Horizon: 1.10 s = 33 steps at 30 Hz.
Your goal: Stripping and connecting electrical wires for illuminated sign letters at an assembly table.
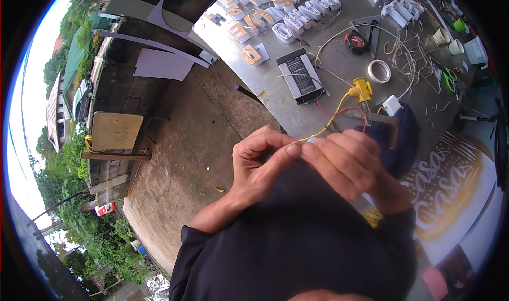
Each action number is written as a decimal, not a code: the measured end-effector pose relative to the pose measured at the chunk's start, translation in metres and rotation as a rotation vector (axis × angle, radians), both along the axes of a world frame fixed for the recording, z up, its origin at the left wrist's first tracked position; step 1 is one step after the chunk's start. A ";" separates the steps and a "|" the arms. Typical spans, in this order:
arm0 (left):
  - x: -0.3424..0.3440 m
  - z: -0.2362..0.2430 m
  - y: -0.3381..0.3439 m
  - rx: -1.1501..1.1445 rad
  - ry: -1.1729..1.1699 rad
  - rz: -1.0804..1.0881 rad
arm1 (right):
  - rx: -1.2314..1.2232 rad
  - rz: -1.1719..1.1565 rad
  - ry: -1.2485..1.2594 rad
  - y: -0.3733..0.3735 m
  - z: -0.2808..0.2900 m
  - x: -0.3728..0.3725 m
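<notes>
- The tip of the yellow wire (333, 122) is hidden between fingertips, so its end cannot be made out.
- The left hand (262, 163) has thumb and forefinger pinched together on the wire; the right hand (344, 160) is closed on it just beside, its palm out of sight.
- Both hands are at the near left corner of the worktop (268, 83), covering part of its near edge; its far edge is cut off.
- The wire is thin and bright, held up at that corner and curving back to a chunky yellow socket (361, 89) on the worktop.
- A red wire (339, 111) runs near it; where it ends is hard to tell.
- Along the left edge lie a black and grey power box (297, 65) and, farther off, letter shapes (283, 33), some cut off.
- A tape roll (379, 81) lies beyond the socket.
</notes>
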<state>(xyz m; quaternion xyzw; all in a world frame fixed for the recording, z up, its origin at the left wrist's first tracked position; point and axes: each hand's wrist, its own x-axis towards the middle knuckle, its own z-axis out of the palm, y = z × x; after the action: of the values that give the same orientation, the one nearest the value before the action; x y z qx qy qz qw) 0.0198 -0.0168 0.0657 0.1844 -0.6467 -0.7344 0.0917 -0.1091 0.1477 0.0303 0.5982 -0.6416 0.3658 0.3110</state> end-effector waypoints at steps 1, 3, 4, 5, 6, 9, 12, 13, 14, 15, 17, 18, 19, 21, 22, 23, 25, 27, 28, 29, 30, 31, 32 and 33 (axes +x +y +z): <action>0.000 -0.003 -0.001 -0.128 0.051 0.003 | -0.019 -0.020 -0.021 -0.001 -0.001 0.001; -0.002 -0.006 -0.002 -0.258 0.102 0.007 | -0.048 0.014 -0.181 -0.008 -0.004 0.003; -0.003 -0.006 -0.004 -0.463 0.188 0.012 | -0.075 0.049 -0.343 -0.011 -0.005 0.004; -0.004 -0.008 -0.006 -0.669 0.274 0.015 | -0.077 0.051 -0.344 -0.012 -0.003 0.007; -0.007 -0.010 -0.007 -0.667 0.274 0.014 | -0.031 0.157 -0.756 -0.012 0.001 0.011; -0.011 -0.016 -0.012 -0.947 0.493 0.028 | 0.021 0.322 -1.318 -0.009 0.000 0.012; -0.011 -0.015 -0.015 -1.024 0.508 -0.013 | 0.032 0.511 -1.763 -0.002 -0.011 0.011; -0.010 -0.012 -0.013 -0.831 0.371 0.000 | 0.036 0.577 -1.909 -0.001 -0.014 0.010; -0.010 -0.010 -0.012 -0.637 0.234 0.012 | 0.040 0.644 -2.055 -0.001 -0.015 0.010; -0.009 -0.015 -0.012 -0.414 0.175 0.047 | 0.046 0.651 -2.054 -0.002 -0.014 0.009; -0.007 -0.013 -0.009 -0.211 0.087 0.074 | -0.054 0.047 -0.670 -0.004 -0.012 0.009; -0.007 -0.011 -0.007 0.001 -0.001 0.085 | -0.053 0.044 -0.670 -0.002 -0.014 0.008; -0.007 -0.010 -0.006 0.003 -0.001 0.082 | -0.046 0.031 -0.437 0.002 -0.017 0.005; -0.007 -0.009 -0.006 0.072 -0.057 0.044 | -0.032 0.031 -0.155 0.002 -0.014 0.001; -0.008 -0.009 -0.005 0.072 -0.058 0.039 | -0.033 0.026 -0.156 0.000 -0.014 0.001; -0.008 -0.010 -0.004 0.053 -0.065 0.032 | -0.028 0.027 -0.129 -0.002 -0.014 0.000; -0.009 -0.011 -0.003 0.027 -0.063 0.027 | -0.030 0.029 -0.091 -0.005 -0.016 -0.002; -0.006 -0.013 -0.001 -0.040 -0.064 0.019 | -0.050 0.023 -0.139 -0.005 -0.019 0.002; -0.006 -0.014 -0.002 -0.045 -0.061 0.016 | -0.054 0.020 -0.136 -0.006 -0.020 0.004; -0.006 -0.016 -0.002 -0.131 -0.019 0.016 | -0.071 0.021 -0.249 -0.009 -0.021 0.006; -0.006 -0.019 -0.004 -0.217 0.021 0.015 | -0.088 0.021 -0.363 -0.012 -0.021 0.007; -0.007 -0.022 -0.006 -0.220 0.023 0.014 | -0.092 0.020 -0.362 -0.014 -0.021 0.008; -0.010 -0.024 -0.009 -0.384 0.104 0.009 | -0.073 0.072 -0.574 -0.016 -0.021 0.008; -0.013 -0.026 -0.010 -0.543 0.187 0.001 | -0.050 0.120 -0.786 -0.016 -0.020 0.008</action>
<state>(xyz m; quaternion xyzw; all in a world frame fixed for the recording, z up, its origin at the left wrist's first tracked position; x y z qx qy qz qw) 0.0065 -0.0269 0.0393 0.0852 -0.8083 -0.5482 0.1973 -0.1014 0.1322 0.0099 0.4411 -0.6665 0.6000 0.0344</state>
